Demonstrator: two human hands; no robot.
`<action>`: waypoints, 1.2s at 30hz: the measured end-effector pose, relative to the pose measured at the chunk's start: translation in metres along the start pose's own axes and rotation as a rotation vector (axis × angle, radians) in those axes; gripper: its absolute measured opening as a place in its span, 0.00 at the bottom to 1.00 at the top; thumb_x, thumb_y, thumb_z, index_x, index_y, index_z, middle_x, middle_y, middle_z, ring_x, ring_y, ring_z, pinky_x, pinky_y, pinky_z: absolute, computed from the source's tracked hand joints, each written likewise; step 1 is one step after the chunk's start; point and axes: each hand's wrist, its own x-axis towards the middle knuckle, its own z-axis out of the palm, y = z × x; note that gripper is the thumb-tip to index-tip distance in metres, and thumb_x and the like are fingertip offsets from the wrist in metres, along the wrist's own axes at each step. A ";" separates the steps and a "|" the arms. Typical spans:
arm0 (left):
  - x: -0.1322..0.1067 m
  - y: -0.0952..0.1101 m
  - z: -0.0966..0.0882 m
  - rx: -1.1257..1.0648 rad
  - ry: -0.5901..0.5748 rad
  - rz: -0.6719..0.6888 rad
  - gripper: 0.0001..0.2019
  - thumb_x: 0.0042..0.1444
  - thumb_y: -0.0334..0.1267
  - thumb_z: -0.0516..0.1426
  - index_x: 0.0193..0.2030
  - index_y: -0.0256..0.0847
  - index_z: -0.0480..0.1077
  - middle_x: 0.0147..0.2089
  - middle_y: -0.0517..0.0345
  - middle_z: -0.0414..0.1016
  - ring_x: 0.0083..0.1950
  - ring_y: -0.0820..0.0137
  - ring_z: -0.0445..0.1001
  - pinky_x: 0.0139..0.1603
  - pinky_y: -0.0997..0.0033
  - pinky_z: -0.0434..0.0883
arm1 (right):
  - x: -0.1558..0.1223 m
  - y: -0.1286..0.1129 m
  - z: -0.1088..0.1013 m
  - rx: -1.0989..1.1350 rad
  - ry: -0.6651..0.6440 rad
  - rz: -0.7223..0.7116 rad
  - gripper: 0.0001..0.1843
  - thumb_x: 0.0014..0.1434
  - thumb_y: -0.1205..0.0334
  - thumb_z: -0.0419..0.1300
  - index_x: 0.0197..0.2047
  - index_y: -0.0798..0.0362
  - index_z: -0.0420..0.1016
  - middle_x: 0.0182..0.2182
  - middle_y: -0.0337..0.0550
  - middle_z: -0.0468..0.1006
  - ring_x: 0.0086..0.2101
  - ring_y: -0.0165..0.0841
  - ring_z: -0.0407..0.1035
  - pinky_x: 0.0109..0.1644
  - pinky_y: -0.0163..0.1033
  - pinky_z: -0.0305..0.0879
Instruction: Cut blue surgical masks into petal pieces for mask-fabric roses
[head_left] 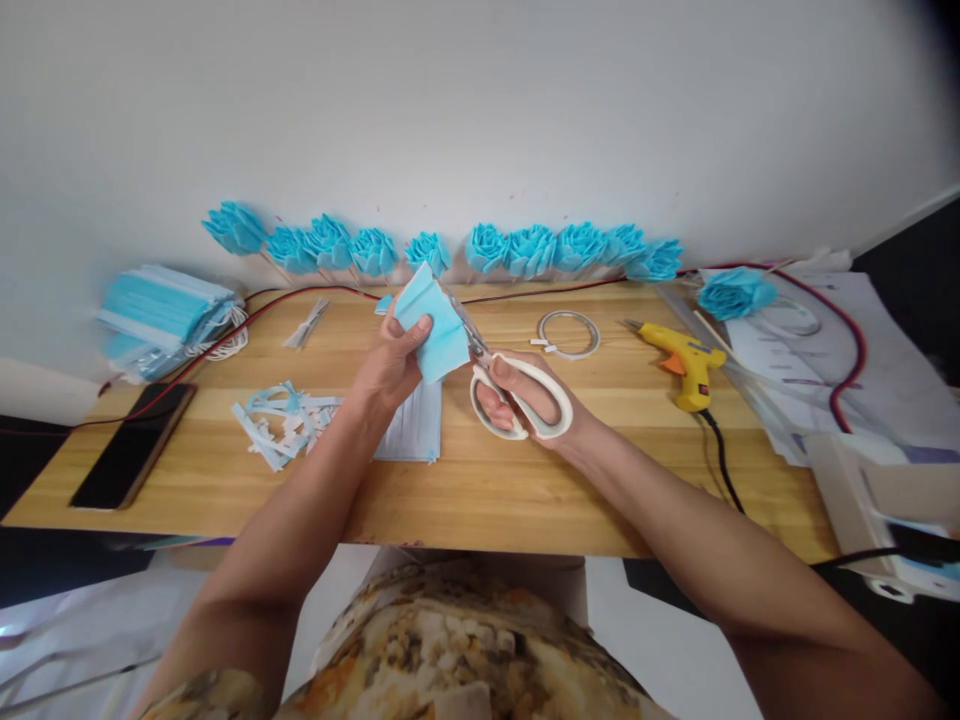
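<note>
My left hand pinches a folded piece of light blue face mask fabric under its thumb, held up over the middle of the table. In my right hand is a pair of scissors with white handles, thumb and fingers through the loops. The blades lie along the right edge of the fabric, partly hidden by it. Beneath my hands a flat blue mask piece rests on the wood. To the left is a pile of cut strips and scraps.
Several blue fabric flowers line the wall; another flower lies on papers at right. A mask stack and phone sit at left. A wire coil and yellow glue gun lie right of my hands.
</note>
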 end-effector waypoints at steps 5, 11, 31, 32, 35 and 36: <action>0.002 -0.003 -0.006 -0.010 -0.030 0.008 0.40 0.41 0.41 0.78 0.61 0.46 0.70 0.52 0.52 0.84 0.59 0.55 0.81 0.56 0.61 0.81 | 0.000 -0.003 0.003 -0.025 0.033 -0.008 0.34 0.49 0.31 0.73 0.28 0.54 0.68 0.16 0.31 0.64 0.14 0.21 0.53 0.16 0.30 0.44; 0.006 -0.006 -0.010 -0.009 -0.008 0.001 0.39 0.41 0.41 0.78 0.61 0.44 0.70 0.54 0.49 0.84 0.61 0.52 0.80 0.59 0.56 0.80 | 0.005 0.003 -0.004 -0.033 0.018 0.014 0.35 0.51 0.27 0.70 0.26 0.53 0.67 0.16 0.31 0.64 0.15 0.22 0.55 0.16 0.30 0.47; 0.009 -0.003 -0.011 0.045 0.030 0.094 0.31 0.41 0.39 0.76 0.53 0.45 0.74 0.45 0.55 0.84 0.55 0.57 0.82 0.50 0.63 0.81 | 0.004 0.005 -0.005 0.018 0.012 -0.006 0.33 0.51 0.31 0.73 0.35 0.55 0.74 0.18 0.30 0.65 0.15 0.21 0.51 0.16 0.31 0.45; 0.009 -0.002 -0.012 0.053 0.039 0.105 0.30 0.42 0.38 0.75 0.53 0.45 0.74 0.44 0.56 0.84 0.52 0.59 0.82 0.47 0.66 0.80 | 0.005 0.004 -0.007 0.016 -0.023 0.004 0.33 0.52 0.31 0.72 0.39 0.55 0.75 0.18 0.31 0.66 0.16 0.22 0.53 0.17 0.31 0.46; 0.010 0.001 -0.015 0.057 0.062 0.132 0.28 0.43 0.32 0.73 0.53 0.48 0.74 0.38 0.62 0.82 0.42 0.67 0.82 0.40 0.72 0.78 | 0.007 0.005 -0.014 0.029 -0.168 0.030 0.35 0.57 0.29 0.68 0.47 0.55 0.76 0.23 0.34 0.69 0.21 0.26 0.60 0.22 0.33 0.54; 0.010 0.002 -0.015 0.050 0.063 0.132 0.29 0.43 0.31 0.73 0.53 0.48 0.74 0.36 0.64 0.81 0.39 0.68 0.82 0.38 0.74 0.77 | 0.008 0.006 -0.016 0.044 -0.201 0.032 0.36 0.57 0.29 0.67 0.49 0.55 0.75 0.25 0.35 0.70 0.23 0.27 0.62 0.23 0.34 0.57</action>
